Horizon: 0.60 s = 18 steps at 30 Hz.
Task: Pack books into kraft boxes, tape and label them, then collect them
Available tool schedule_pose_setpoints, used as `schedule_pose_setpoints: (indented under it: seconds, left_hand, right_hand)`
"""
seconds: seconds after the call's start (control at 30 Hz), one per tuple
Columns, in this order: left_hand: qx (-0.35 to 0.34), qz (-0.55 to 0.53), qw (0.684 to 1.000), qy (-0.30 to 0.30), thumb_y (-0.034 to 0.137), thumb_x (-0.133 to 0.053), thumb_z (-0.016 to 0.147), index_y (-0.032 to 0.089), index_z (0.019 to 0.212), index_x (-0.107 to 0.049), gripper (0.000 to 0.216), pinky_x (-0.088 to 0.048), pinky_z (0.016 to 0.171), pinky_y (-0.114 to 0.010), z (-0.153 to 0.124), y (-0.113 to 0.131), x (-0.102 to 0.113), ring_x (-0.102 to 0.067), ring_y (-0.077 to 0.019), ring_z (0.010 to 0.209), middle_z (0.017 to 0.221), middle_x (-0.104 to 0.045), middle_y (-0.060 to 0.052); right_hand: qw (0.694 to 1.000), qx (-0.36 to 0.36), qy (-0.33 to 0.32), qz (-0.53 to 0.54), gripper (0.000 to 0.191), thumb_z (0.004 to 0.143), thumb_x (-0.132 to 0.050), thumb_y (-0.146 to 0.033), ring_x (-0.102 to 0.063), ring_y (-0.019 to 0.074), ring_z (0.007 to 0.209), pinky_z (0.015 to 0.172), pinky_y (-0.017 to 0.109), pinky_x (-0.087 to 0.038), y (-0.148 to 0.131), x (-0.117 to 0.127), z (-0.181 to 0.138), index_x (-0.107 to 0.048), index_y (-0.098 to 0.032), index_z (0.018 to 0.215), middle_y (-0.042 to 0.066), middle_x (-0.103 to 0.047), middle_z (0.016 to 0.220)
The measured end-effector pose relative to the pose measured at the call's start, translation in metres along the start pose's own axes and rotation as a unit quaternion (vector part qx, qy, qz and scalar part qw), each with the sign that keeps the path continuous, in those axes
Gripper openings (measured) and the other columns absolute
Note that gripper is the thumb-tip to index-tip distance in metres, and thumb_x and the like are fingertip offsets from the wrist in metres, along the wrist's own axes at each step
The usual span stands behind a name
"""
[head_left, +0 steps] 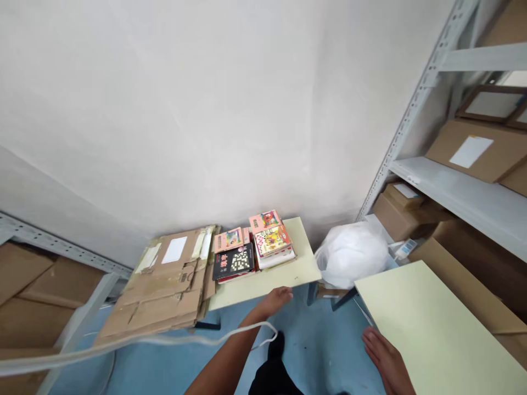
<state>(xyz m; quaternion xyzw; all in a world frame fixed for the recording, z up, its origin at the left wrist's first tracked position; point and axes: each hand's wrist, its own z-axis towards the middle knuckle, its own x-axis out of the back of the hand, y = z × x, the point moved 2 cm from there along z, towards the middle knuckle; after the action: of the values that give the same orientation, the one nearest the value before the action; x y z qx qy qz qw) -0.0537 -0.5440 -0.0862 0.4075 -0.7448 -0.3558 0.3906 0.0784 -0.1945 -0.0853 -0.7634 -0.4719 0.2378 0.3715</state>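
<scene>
My left hand [276,300] reaches forward to the near edge of a pale yellow-green table [269,282], its fingers curled at the rim. On that table lie stacks of colourful books [272,240] and a black book [233,261]. My right hand [382,351] rests with flat fingers against the left edge of a second pale table [436,329] at the lower right. It holds nothing.
Flattened cardboard boxes [164,280] lie left of the books. A white plastic bag [349,253] sits between the tables. Grey metal shelving [453,186] with cardboard boxes stands at the right, more shelving at the left. A white cable [135,340] crosses the blue floor.
</scene>
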Motion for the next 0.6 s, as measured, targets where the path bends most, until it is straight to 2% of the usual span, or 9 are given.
schedule_pose_setpoints:
  seconds: [0.13,0.23,0.27,0.33,0.4,0.47,0.53,0.6]
  left_hand:
    - [-0.019,-0.057,0.995,0.074,0.057,-0.066,0.078,0.016,0.122,-0.072,0.060,-0.056,0.086,-0.039,-0.005,-0.021,0.102,-0.071,-0.0275,0.099,0.109,-0.078,-0.012]
    - [-0.014,-0.088,0.974,0.210,0.050,-0.061,0.080,0.014,0.116,-0.073,0.052,-0.056,0.088,-0.038,-0.006,-0.041,0.184,-0.071,-0.0265,0.102,0.113,-0.077,-0.012]
    - [-0.007,-0.088,0.962,0.260,0.046,-0.059,0.082,0.013,0.117,-0.072,0.050,-0.055,0.092,-0.037,-0.005,-0.047,0.209,-0.071,-0.0265,0.106,0.118,-0.076,-0.013]
    - [0.005,-0.090,0.943,0.321,0.040,-0.053,0.086,0.012,0.125,-0.066,0.049,-0.052,0.098,-0.036,0.002,-0.057,0.252,-0.067,-0.0259,0.116,0.129,-0.072,-0.015]
    - [0.022,-0.070,0.933,0.353,0.035,-0.050,0.089,0.013,0.132,-0.060,0.049,-0.049,0.101,-0.035,0.012,-0.063,0.284,-0.064,-0.0253,0.122,0.134,-0.069,-0.015]
    - [0.042,-0.042,0.926,0.372,0.034,-0.050,0.091,0.014,0.132,-0.059,0.047,-0.048,0.101,-0.036,0.025,-0.066,0.305,-0.062,-0.0269,0.126,0.133,-0.069,-0.015]
    - [0.057,-0.024,0.925,0.375,0.035,-0.052,0.091,0.014,0.128,-0.061,0.044,-0.048,0.099,-0.038,0.037,-0.068,0.316,-0.062,-0.0300,0.124,0.130,-0.070,-0.016]
    - [0.061,-0.023,0.929,0.365,0.034,-0.054,0.090,0.016,0.121,-0.064,0.037,-0.049,0.094,-0.038,0.046,-0.068,0.320,-0.066,-0.0313,0.116,0.122,-0.073,-0.016]
  right_hand:
    - [0.992,0.024,-0.123,-0.009,0.070,0.058,-0.081,-0.068,-0.066,0.0395,0.124,0.107,0.049,-0.053,-0.040,-0.146,-0.010,-0.074,-0.018,0.106,0.019,-0.073,0.126]
    - [0.974,0.034,-0.218,-0.056,0.069,0.063,-0.082,-0.066,-0.068,0.0371,0.122,0.106,0.047,-0.052,-0.060,-0.254,-0.017,-0.075,-0.018,0.111,0.018,-0.075,0.121]
    - [0.965,0.041,-0.248,-0.073,0.067,0.066,-0.081,-0.065,-0.067,0.0360,0.123,0.106,0.047,-0.052,-0.065,-0.289,-0.018,-0.075,-0.018,0.114,0.017,-0.074,0.122]
    - [0.949,0.058,-0.291,-0.103,0.064,0.069,-0.082,-0.062,-0.065,0.0345,0.125,0.107,0.047,-0.051,-0.074,-0.355,-0.018,-0.074,-0.019,0.117,0.015,-0.073,0.127]
    - [0.933,0.084,-0.323,-0.135,0.060,0.075,-0.078,-0.058,-0.061,0.0328,0.130,0.109,0.045,-0.049,-0.081,-0.416,-0.013,-0.073,-0.021,0.121,0.011,-0.068,0.136]
    - [0.917,0.108,-0.339,-0.182,0.058,0.080,-0.075,-0.051,-0.055,0.0314,0.137,0.112,0.045,-0.046,-0.085,-0.469,-0.001,-0.069,-0.023,0.130,0.009,-0.063,0.145]
    - [0.904,0.130,-0.328,-0.242,0.060,0.085,-0.070,-0.044,-0.048,0.0301,0.143,0.117,0.043,-0.039,-0.085,-0.512,0.016,-0.062,-0.022,0.140,0.010,-0.057,0.151]
    - [0.891,0.146,-0.318,-0.290,0.064,0.088,-0.063,-0.040,-0.045,0.0294,0.146,0.119,0.043,-0.036,-0.082,-0.543,0.035,-0.053,-0.021,0.148,0.011,-0.052,0.156]
